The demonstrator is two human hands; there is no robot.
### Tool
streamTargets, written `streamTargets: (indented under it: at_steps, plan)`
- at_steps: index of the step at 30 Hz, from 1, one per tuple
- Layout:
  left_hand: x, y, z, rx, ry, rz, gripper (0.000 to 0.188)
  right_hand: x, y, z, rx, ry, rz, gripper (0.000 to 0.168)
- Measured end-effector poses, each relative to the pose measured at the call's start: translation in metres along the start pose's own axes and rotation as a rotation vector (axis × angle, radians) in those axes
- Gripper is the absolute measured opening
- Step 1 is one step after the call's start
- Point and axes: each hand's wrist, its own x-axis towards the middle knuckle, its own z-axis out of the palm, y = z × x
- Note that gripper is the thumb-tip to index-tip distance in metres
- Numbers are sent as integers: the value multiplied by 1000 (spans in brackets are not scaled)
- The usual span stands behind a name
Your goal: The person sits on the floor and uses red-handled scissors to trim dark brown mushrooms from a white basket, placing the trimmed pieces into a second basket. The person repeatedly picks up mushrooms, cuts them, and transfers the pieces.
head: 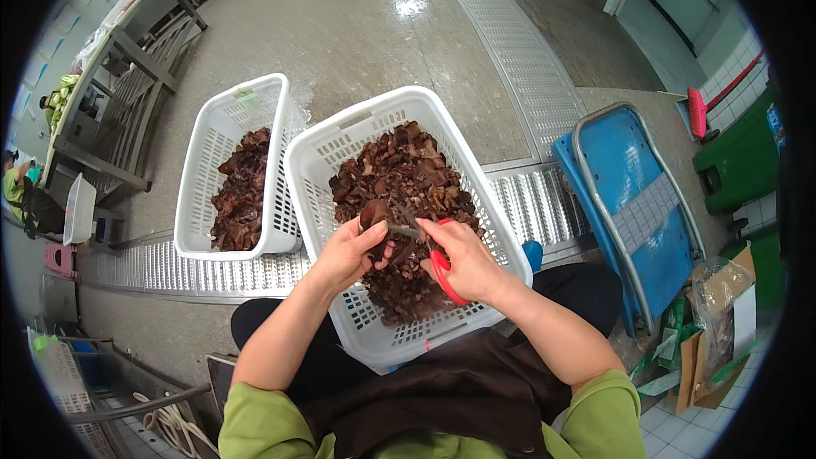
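Observation:
Brown wood ear mushrooms point(421, 169) fill much of a white perforated plastic basket point(408, 354) between my knees. Above them my left hand point(357, 255) holds one dark mushroom piece point(376, 213) between thumb and fingers. My right hand point(465, 261) grips red-handled scissors point(449, 280), whose blades point left, towards the piece at my left fingertips; whether they cut into it cannot be told. A second white basket point(191, 172), to the left, holds more of the same brown mushrooms point(242, 194).
A metal drain grating point(242, 274) crosses the floor under the baskets. At right lean a blue folding platform cart point(637, 204), cardboard and plastic waste point(714, 331), and green bins point(733, 153). A metal rack table point(127, 76) stands left, where a co-worker point(32, 197) sits.

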Motion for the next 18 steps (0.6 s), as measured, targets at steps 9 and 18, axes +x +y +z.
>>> streamTargets:
  at_steps: [9, 18]
  plan:
    - [2, -10, 15, -173, 106, 24, 19, -7, 1, -6, -202, -39, -60, 55]
    - [13, -7, 1, -284, 95, 10, 19, -2, 5, 6, -180, 18, -10, 42]
